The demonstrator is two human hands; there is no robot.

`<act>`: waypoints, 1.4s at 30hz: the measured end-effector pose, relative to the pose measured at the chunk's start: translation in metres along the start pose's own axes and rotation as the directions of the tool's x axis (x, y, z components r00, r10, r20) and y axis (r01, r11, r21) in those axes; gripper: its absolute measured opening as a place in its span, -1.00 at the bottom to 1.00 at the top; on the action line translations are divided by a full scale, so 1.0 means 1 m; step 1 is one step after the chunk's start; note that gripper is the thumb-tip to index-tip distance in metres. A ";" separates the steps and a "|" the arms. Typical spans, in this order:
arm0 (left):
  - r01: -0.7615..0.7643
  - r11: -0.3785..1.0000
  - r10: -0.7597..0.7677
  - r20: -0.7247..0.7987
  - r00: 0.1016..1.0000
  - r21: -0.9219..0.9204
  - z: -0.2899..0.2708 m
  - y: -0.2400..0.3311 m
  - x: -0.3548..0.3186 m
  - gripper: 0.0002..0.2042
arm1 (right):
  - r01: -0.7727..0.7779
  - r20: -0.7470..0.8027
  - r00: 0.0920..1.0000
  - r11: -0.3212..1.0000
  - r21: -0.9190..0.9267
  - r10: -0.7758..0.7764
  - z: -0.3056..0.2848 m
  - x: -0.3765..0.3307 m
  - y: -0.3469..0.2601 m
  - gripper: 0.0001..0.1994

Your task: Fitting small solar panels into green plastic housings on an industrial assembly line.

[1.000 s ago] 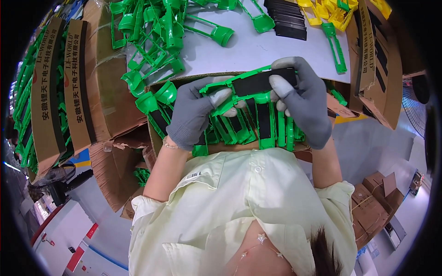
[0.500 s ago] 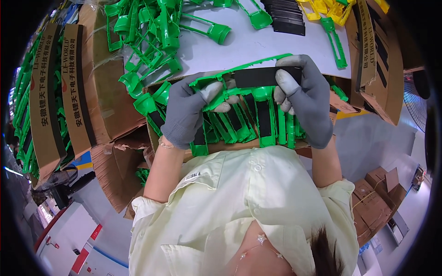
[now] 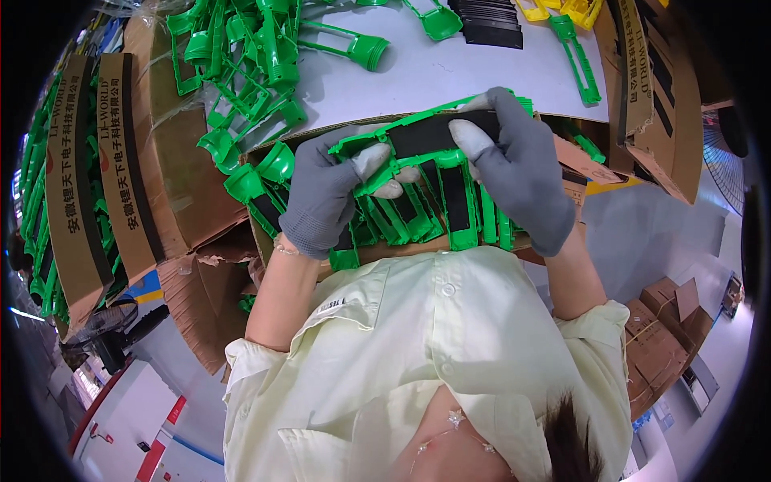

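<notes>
Both my hands wear grey gloves with pale fingertips. My left hand (image 3: 325, 181) pinches the near-left end of a green plastic frame (image 3: 381, 169), its thumb on top and fingertips showing below. A flat black strip (image 3: 426, 135) lies along the frame's opening, and its right part is covered by my right hand (image 3: 518, 165). That hand's thumb presses on the strip while its other fingers curl round the far edge of the frame. Whether the strip sits fully in the opening, I cannot tell. Just below, several green frames with black strips (image 3: 458, 197) stand in a cardboard box.
Loose green frames (image 3: 277, 48) are heaped on the white table (image 3: 353, 96) at the far left. A stack of black strips (image 3: 487, 22) and yellow parts (image 3: 578, 11) lie at the back. Cartons (image 3: 132, 153) flank the left, another carton (image 3: 646, 80) the right.
My right hand has shifted left along the strip, and its thumb has moved inward. The strip, which stuck out across the frame's right side, now lies along the opening. My left hand keeps its grip.
</notes>
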State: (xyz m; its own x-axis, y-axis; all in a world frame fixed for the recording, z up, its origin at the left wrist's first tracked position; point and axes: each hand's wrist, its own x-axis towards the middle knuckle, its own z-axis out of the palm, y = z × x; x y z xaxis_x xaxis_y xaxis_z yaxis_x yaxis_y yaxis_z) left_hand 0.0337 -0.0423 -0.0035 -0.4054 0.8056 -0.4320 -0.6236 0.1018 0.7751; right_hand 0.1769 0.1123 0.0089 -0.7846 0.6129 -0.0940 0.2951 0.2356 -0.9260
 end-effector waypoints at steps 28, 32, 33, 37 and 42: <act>0.238 0.682 -0.460 0.154 0.874 0.692 0.022 0.004 0.047 -0.83 | -0.316 -0.049 0.947 0.900 -0.299 0.317 -0.024 -0.084 0.034 -0.74; 0.083 0.379 -0.543 0.149 0.826 0.922 0.030 0.013 0.072 -0.70 | -0.026 -0.198 0.979 0.944 -0.328 -0.042 -0.061 -0.030 0.047 -0.74; -0.023 0.200 -0.522 0.126 0.843 0.980 0.037 0.015 0.074 -0.65 | 0.024 -0.217 0.971 0.938 -0.346 -0.105 -0.066 -0.009 0.050 -0.74; -0.241 -0.217 -0.085 0.227 0.970 0.946 0.041 0.025 0.084 -0.47 | 0.147 -0.131 0.954 0.800 -0.581 -0.271 -0.075 0.069 0.078 -0.74; -0.209 -0.208 0.334 0.270 0.903 0.956 0.049 0.050 0.158 -0.61 | 0.213 -0.034 0.932 0.622 -0.754 -0.361 -0.068 0.120 0.100 -0.73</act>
State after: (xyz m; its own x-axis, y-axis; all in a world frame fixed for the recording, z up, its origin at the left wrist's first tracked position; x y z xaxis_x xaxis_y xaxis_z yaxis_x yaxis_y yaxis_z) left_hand -0.0288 0.1186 -0.0103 -0.3937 0.9192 -0.0067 0.8530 0.3680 0.3700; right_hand 0.1493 0.2603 -0.0698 -0.8191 0.5118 0.2593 0.4270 0.8456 -0.3203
